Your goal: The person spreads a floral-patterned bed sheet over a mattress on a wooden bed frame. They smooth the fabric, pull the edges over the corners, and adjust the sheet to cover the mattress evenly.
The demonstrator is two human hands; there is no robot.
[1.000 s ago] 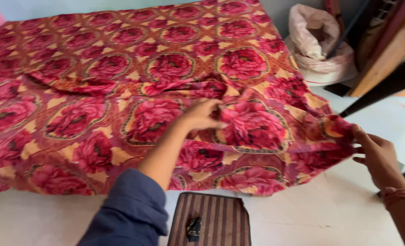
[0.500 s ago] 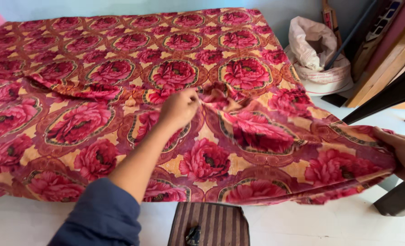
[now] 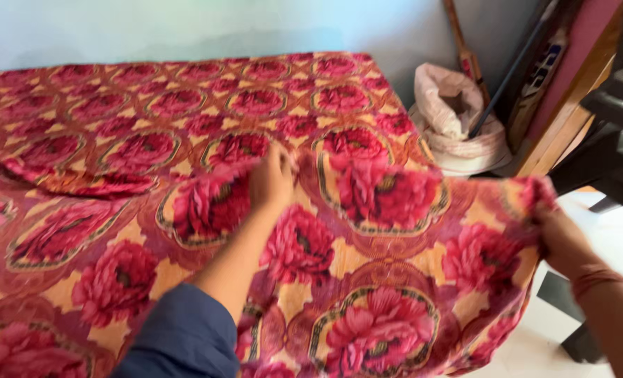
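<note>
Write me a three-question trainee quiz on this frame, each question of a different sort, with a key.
1. True or false: the right hand grips a corner of the floral bedspread and lifts it.
2. Multiple choice: where is the left hand? A) on the white sack B) pinching the bedspread near its middle C) hanging free beside the bed
3. Short answer: what stands in the corner to the right of the bed?

Key: 1. True. 2. B. 3. An open white sack, with a dark rod leaning over it.
</note>
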